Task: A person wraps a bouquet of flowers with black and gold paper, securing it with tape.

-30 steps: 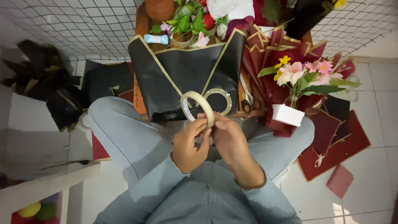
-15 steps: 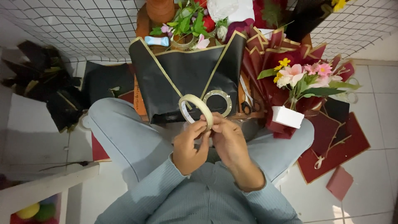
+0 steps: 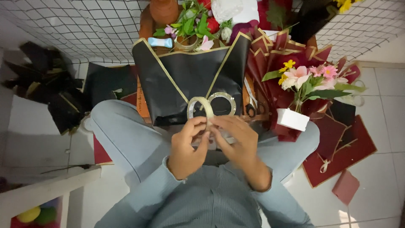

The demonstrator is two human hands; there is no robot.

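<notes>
My left hand (image 3: 187,145) holds a cream roll of tape (image 3: 201,107) upright above my lap, thumb and fingers on its lower rim. Close beside it, my right hand (image 3: 233,137) pinches at the roll's lower edge with its fingertips. A second, flat ring of tape (image 3: 222,104) lies just behind on a black wrapping sheet with gold borders (image 3: 181,80), which drapes over a low table in front of my knees.
Black scissors (image 3: 251,110) lie right of the tape rings. A small bouquet in a white block (image 3: 300,90) stands on dark red wrapping sheets (image 3: 337,147). Flowers and a clay pot (image 3: 164,10) sit behind. Black paper scraps (image 3: 46,90) lie left.
Both hands have stayed together on the roll; my fingers have shifted slightly along its lower rim. Nothing else has moved.
</notes>
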